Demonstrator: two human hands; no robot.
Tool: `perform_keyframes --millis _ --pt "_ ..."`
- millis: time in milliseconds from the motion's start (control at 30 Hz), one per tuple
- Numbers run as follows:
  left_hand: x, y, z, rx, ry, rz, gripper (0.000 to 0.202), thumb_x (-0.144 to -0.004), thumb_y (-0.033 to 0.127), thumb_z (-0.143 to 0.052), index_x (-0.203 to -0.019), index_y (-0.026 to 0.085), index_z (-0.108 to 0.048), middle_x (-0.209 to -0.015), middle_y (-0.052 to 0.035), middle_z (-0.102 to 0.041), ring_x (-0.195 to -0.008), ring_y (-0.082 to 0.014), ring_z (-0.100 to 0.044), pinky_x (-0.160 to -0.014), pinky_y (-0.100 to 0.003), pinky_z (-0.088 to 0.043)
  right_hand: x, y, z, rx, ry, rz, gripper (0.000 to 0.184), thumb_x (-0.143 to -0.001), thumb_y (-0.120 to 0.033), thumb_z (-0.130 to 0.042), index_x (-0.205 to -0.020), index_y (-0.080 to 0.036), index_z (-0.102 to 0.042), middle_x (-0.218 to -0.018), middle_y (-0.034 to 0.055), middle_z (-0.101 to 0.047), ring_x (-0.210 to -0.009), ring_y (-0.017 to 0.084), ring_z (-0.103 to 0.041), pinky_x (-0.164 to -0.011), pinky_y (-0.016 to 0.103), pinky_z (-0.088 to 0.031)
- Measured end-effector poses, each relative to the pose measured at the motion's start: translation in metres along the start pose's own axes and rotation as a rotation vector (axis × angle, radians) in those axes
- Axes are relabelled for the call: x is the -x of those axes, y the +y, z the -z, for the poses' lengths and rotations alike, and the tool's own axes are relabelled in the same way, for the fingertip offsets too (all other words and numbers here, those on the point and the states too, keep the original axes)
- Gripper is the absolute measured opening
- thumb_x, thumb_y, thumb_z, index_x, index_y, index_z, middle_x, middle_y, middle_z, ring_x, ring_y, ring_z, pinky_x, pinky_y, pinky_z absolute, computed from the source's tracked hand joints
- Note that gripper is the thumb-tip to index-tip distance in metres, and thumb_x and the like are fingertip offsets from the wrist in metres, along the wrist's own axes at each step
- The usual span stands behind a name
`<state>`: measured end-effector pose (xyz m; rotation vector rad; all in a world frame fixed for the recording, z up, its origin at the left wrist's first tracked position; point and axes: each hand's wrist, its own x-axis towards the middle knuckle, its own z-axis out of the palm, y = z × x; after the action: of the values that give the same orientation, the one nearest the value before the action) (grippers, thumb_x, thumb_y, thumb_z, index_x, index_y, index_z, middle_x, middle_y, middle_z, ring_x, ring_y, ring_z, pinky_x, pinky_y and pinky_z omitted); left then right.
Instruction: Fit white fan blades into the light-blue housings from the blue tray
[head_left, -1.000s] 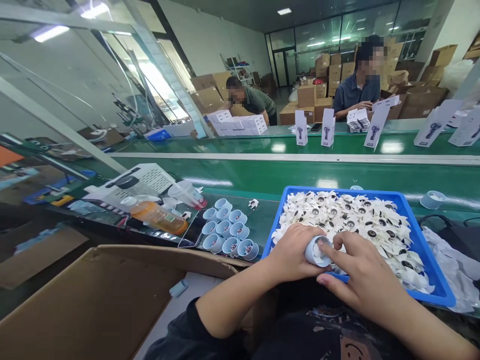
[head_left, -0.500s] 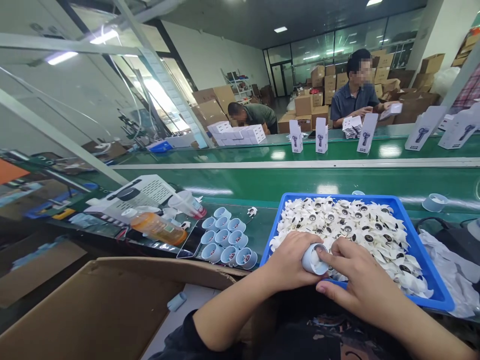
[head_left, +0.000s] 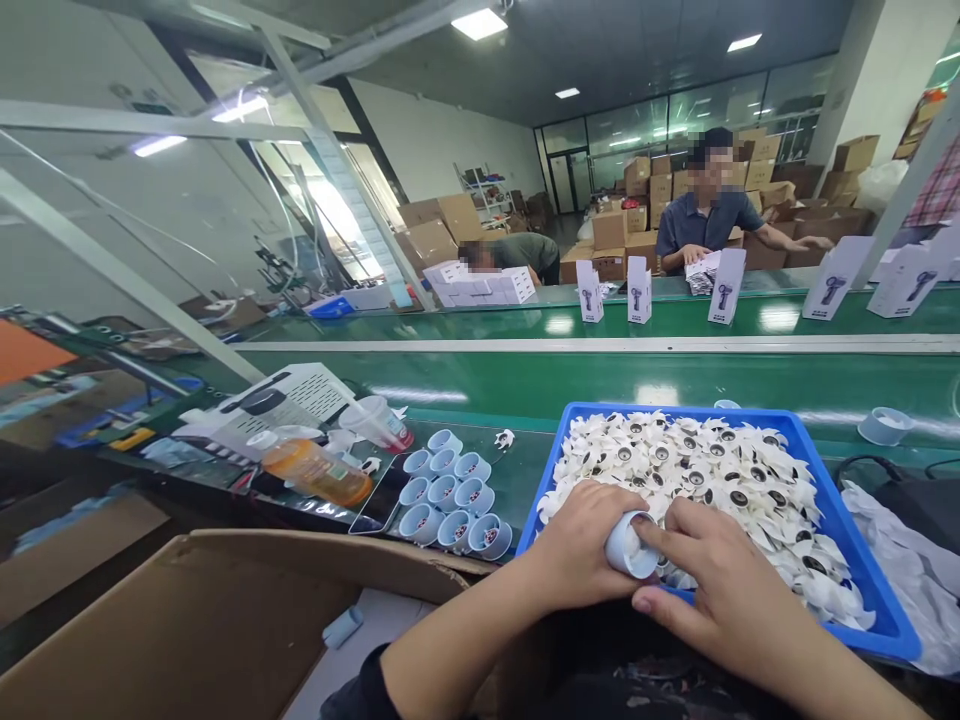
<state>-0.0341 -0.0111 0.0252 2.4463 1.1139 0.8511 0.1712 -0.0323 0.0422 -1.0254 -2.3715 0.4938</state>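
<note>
My left hand (head_left: 581, 545) is wrapped round a small pale blue ring housing (head_left: 626, 547), its open end turned toward my right hand. My right hand (head_left: 712, 570) has its fingertips pressed into that opening, where a white fan impeller shows. Both hands hover over the near left corner of a blue tray (head_left: 870, 590) heaped with white fan impellers (head_left: 720, 475). To the left, several filled pale blue housings (head_left: 450, 490) stand grouped on the bench.
An open cardboard box (head_left: 202, 620) fills the lower left. An orange bottle (head_left: 315, 472), a plastic cup (head_left: 371, 418) and a white carton (head_left: 281, 400) lie left of the housings. Across the green conveyor (head_left: 600, 370) stand white product boxes (head_left: 638, 289); two people work there.
The view has tilted upward a little, so everything sits lower in the picture. My hands stay together on the housing. The person across the belt has stretched an arm out to the right.
</note>
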Motion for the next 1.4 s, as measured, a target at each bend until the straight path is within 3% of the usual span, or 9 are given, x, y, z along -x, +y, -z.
perform_keyframes --millis 267,433,633,700,833,1033,1133,1300,1400 --pt "-0.002 0.004 -0.003 -0.086 0.011 -0.066 0.034 -0.078 0.038 -0.066 -0.106 0.021 -0.056 -0.098 -0.0056 -0.070 -0.090 -0.0236 -0.066 -0.086 -0.039 -0.045 -0.004 0.007 -0.004 -0.020 -0.049 -0.015 0.011 -0.096 -0.017 -0.057 -0.100 -0.024 -0.065 -0.086 0.0019 -0.049 -0.081 0.019 -0.050 -0.072 0.033 -0.033" --pt "0.000 0.012 -0.004 -0.176 0.003 -0.068 0.036 -0.071 0.029 -0.065 -0.105 0.019 -0.056 -0.097 -0.0072 -0.071 -0.089 -0.0255 -0.066 -0.086 -0.041 -0.045 -0.005 0.012 -0.010 0.031 0.065 0.046 0.016 -0.083 -0.003 -0.065 -0.086 -0.018 -0.063 -0.083 0.0004 -0.051 -0.079 0.016 -0.050 -0.070 0.029 -0.034" --pt "-0.002 0.021 0.007 -0.051 -0.330 0.087 0.046 -0.063 0.049 -0.080 -0.094 0.022 -0.061 -0.086 -0.0002 -0.071 -0.074 -0.0215 -0.067 -0.066 -0.030 -0.049 -0.007 0.014 0.002 0.217 0.048 0.522 0.010 -0.090 -0.010 -0.063 -0.086 -0.018 -0.059 -0.079 -0.0003 -0.053 -0.073 0.018 -0.045 -0.067 0.032 -0.031" --pt "-0.004 0.022 0.007 -0.128 -0.301 0.090 0.040 -0.066 0.042 -0.078 -0.095 0.021 -0.060 -0.088 -0.0022 -0.071 -0.078 -0.0235 -0.067 -0.071 -0.033 -0.050 -0.011 0.017 0.002 0.121 0.101 0.448 0.010 -0.089 -0.011 -0.064 -0.083 -0.018 -0.060 -0.079 0.0005 -0.054 -0.073 0.018 -0.046 -0.068 0.031 -0.033" --pt "-0.003 0.026 0.002 -0.283 -0.048 0.030 0.042 -0.071 0.020 -0.066 -0.111 0.019 -0.053 -0.107 -0.0104 -0.067 -0.101 -0.0310 -0.063 -0.094 -0.049 -0.045 -0.016 0.024 -0.008 -0.136 0.249 0.206 0.014 -0.088 -0.008 -0.058 -0.080 -0.017 -0.064 -0.074 0.0006 -0.050 -0.067 0.014 -0.052 -0.060 0.023 -0.041" --pt "0.002 0.019 0.022 0.219 -0.123 0.094 0.063 -0.068 0.019 -0.063 -0.126 0.024 -0.038 -0.120 -0.0096 -0.059 -0.103 -0.0227 -0.062 -0.088 -0.037 -0.054 -0.009 0.026 -0.003 -0.239 0.360 0.161 0.019 -0.098 -0.022 -0.054 -0.098 -0.020 -0.072 -0.076 0.0020 -0.054 -0.066 0.014 -0.056 -0.058 0.023 -0.046" --pt "-0.003 -0.008 0.050 0.195 0.147 0.109 0.052 -0.073 0.029 -0.062 -0.122 0.026 -0.046 -0.122 -0.0097 -0.058 -0.108 -0.0265 -0.060 -0.090 -0.043 -0.053 -0.001 0.027 0.004 -0.298 0.385 0.150 0.016 -0.099 -0.026 -0.057 -0.104 -0.023 -0.071 -0.079 0.0021 -0.057 -0.070 0.014 -0.057 -0.061 0.024 -0.048" --pt "-0.012 -0.066 0.109 -0.220 1.040 0.016 0.050 -0.069 0.029 -0.051 -0.117 0.024 -0.039 -0.111 -0.0097 -0.053 -0.096 -0.0249 -0.060 -0.082 -0.044 -0.056 0.020 0.040 0.008 -0.296 0.370 0.080 0.016 -0.099 -0.030 -0.057 -0.106 -0.025 -0.071 -0.090 0.0044 -0.060 -0.081 0.017 -0.061 -0.068 0.026 -0.051" --pt "-0.014 -0.087 0.135 -0.430 1.180 -0.031 0.054 -0.068 0.030 -0.053 -0.118 0.023 -0.032 -0.111 -0.0097 -0.052 -0.098 -0.0246 -0.059 -0.083 -0.043 -0.055 0.031 0.048 0.007 -0.263 0.372 0.002 0.019 -0.099 -0.034 -0.057 -0.110 -0.025 -0.069 -0.099 0.0064 -0.062 -0.089 0.020 -0.062 -0.072 0.029 -0.053"
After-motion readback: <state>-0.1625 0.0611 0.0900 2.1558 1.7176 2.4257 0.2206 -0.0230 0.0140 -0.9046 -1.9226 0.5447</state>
